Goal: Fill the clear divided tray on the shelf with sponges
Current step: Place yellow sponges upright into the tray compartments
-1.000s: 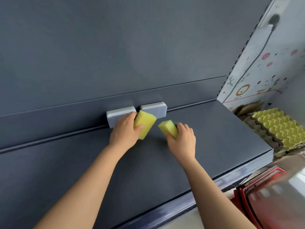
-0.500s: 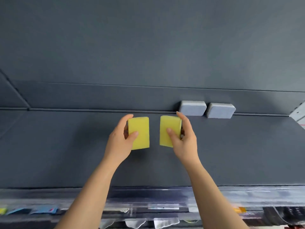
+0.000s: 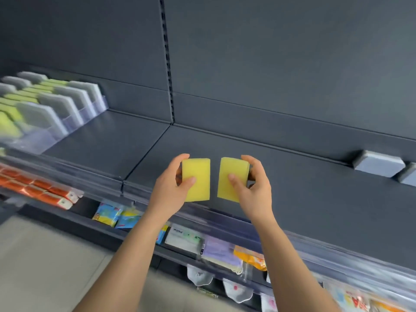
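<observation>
My left hand (image 3: pixel 171 188) grips a yellow sponge (image 3: pixel 198 174) upright, thumb across its front. My right hand (image 3: pixel 254 188) grips a second yellow sponge (image 3: pixel 229 174) the same way, a small gap between the two. Both are held above the front part of the dark shelf (image 3: pixel 315 199). The clear divided tray (image 3: pixel 87 113) stands on the shelf at the far left, blurred, with several grey and yellow-green sponges standing in its rows. Two grey sponges (image 3: pixel 380 165) lie against the shelf's back wall at the right.
A slotted upright (image 3: pixel 167 64) splits the dark back panel. Below the shelf's clear front rail (image 3: pixel 202 212), a lower shelf holds orange packs (image 3: pixel 38 190) and several coloured packets (image 3: pixel 112 215). Pale floor shows at the bottom left.
The view has swung left, so the clear tray has come into sight and the two grey sponges have slid to the right edge. Both hands have carried their yellow sponges leftward.
</observation>
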Demonstrator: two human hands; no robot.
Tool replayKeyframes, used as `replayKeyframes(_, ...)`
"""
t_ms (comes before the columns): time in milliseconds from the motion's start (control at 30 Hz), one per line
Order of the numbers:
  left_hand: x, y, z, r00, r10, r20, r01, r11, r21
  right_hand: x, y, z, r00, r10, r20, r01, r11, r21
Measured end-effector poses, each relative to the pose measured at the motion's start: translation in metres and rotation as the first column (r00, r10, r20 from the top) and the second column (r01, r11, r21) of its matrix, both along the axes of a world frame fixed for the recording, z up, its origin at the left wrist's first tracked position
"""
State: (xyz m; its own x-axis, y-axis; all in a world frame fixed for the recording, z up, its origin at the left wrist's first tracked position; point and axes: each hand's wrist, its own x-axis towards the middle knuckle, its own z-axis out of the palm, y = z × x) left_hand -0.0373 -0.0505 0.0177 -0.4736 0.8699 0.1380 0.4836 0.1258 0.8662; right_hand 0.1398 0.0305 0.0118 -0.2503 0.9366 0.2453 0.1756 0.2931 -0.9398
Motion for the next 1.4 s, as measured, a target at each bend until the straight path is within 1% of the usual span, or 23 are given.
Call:
replayKeyframes(267, -0.078, -0.042, 0.003, 0.989, 0.136, 0.054, -0.137, 0.991, 0.01, -0.093, -0.015, 0.003, 0.989, 0.145, 0.035, -0.146, 0.989, 0.009)
replayKeyframes(367, -0.105, -0.048, 0.004, 0.982, 0.182, 0.041, -0.183, 0.983, 0.018, -0.126, -0.014, 0.001, 0.98, 0.194, 0.053, -0.195, 0.98, 0.029)
replayKeyframes(800, -0.246, -0.04, 0.008, 0.938, 0.346, 0.012, -0.346, 0.938, 0.02, -0.292, 0.017, 0.008, 0.923, 0.383, 0.016, -0.384, 0.923, 0.035)
replayKeyframes(1000, -0.3, -0.045, 0.012, 0.911, 0.408, 0.057, -0.41, 0.911, 0.036, -0.36, 0.021, 0.017, 0.879, 0.477, 0.027, -0.478, 0.878, 0.031)
replayKeyframes(1233, -0.362, -0.072, 0.012, 0.882, 0.461, 0.099, -0.468, 0.881, 0.064, -0.428, 0.004, 0.023, 0.847, 0.529, 0.051, -0.53, 0.847, 0.028)
replayKeyframes(1400, -0.417, -0.104, 0.011, 0.873, 0.476, 0.101, -0.484, 0.873, 0.067, -0.483, -0.024, 0.023, 0.852, 0.522, 0.052, -0.523, 0.852, 0.022)
